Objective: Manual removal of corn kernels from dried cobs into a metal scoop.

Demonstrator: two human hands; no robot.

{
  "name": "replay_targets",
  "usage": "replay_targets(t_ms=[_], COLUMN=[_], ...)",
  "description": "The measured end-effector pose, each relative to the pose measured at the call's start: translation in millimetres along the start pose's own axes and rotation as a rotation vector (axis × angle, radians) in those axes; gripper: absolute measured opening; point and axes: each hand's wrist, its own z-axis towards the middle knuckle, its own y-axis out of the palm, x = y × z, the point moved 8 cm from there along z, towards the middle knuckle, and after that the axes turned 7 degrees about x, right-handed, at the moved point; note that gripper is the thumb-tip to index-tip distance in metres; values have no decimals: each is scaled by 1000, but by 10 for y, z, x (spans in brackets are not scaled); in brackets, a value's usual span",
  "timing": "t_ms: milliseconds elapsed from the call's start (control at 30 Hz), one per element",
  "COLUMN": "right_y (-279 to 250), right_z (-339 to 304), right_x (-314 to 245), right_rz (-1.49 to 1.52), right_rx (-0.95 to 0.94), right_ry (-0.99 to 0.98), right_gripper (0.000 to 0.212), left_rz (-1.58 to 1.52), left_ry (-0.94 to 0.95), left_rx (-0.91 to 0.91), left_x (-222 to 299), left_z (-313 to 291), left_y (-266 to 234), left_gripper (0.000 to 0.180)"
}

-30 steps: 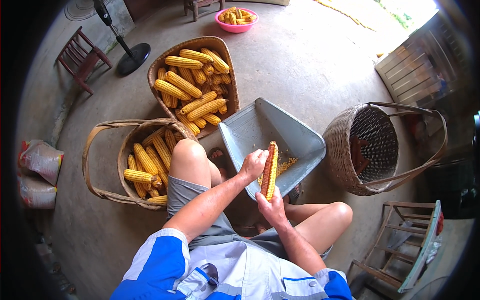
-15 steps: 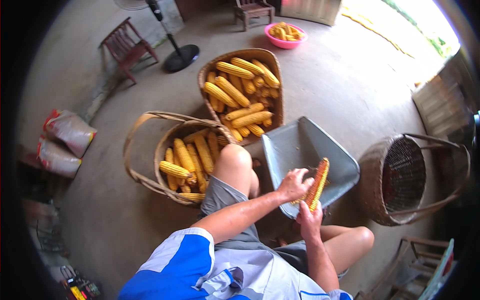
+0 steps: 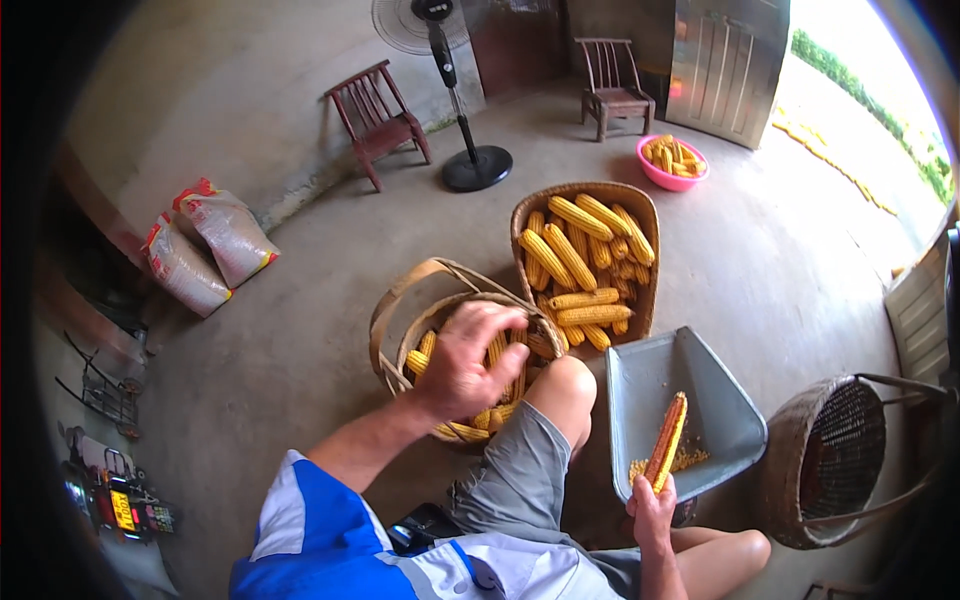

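My right hand (image 3: 653, 508) grips the lower end of an ear of corn (image 3: 668, 440), which stands tilted over a grey scoop-shaped bin (image 3: 715, 400). Part of the ear shows a reddish strip without kernels, with yellow rows beside it. Loose kernels (image 3: 690, 460) lie in the near end of the bin. My left hand (image 3: 465, 362) is raised over the round handled basket (image 3: 400, 355), its fingers apart and nothing in them. Several yellow ears (image 3: 497, 347) lie in that basket, partly hidden by the hand.
Beyond my knee stands a wicker basket (image 3: 648, 275) full of ears. A dark handled basket (image 3: 775, 490) lies tipped at the right. Farther off are a pink basin (image 3: 672, 183) of corn, a standing fan (image 3: 478, 170), two small chairs (image 3: 380, 135) and sacks (image 3: 228, 240) at the left.
My left hand has left the ear of corn and swung left and up over the round basket. My right hand still holds the ear. The view has tilted up and turned left.
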Motion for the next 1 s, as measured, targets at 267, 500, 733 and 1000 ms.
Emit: replay_targets(t_ms=[267, 500, 733, 1000], right_y=[64, 3, -144, -746], right_z=[-138, -208, 16, 455], right_x=[-83, -323, -951, -1161], right_rz=[-72, -34, -26, -330], right_rx=[13, 13, -59, -19], right_ry=[-18, -25, -129, -352], right_gripper=[17, 16, 23, 42], left_rz=[726, 549, 488, 413], left_ry=[-96, -576, -511, -549], left_rx=[-101, -218, -117, -145], left_x=[-1063, -1606, -1580, -1694], left_z=[69, -152, -159, -226], left_y=[-799, -645, -758, -721], left_gripper=[42, 37, 26, 18])
